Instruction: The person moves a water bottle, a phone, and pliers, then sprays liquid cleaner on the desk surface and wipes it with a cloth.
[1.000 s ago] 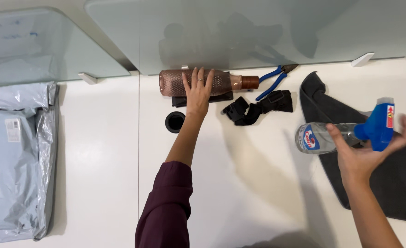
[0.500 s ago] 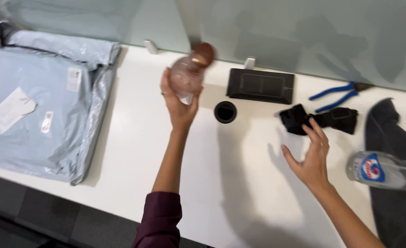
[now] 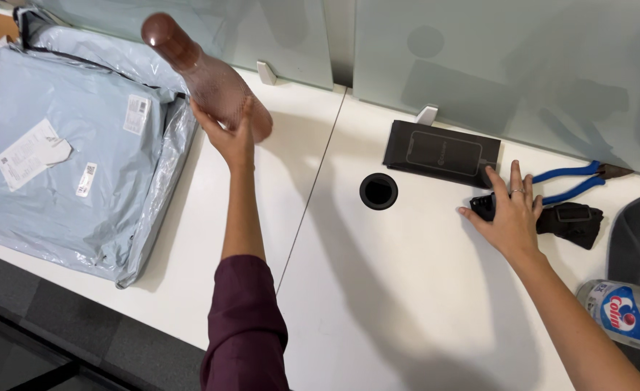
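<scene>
The right hand (image 3: 509,216) lies flat and open on the white table (image 3: 407,304), fingers spread, its fingertips resting on the near left end of a black strap (image 3: 570,219) that stretches rightward, with blue-handled pliers (image 3: 573,179) just beyond and a flat black box (image 3: 441,153) to the far left of them. Farther off on the left, the left hand (image 3: 229,137) is lifted above the table and curled around the wide base of a brown bottle (image 3: 202,72). The bottle sits above and beyond that hand, its long axis tilted, neck pointing up toward the far left over grey mailer bags (image 3: 66,159).
</scene>
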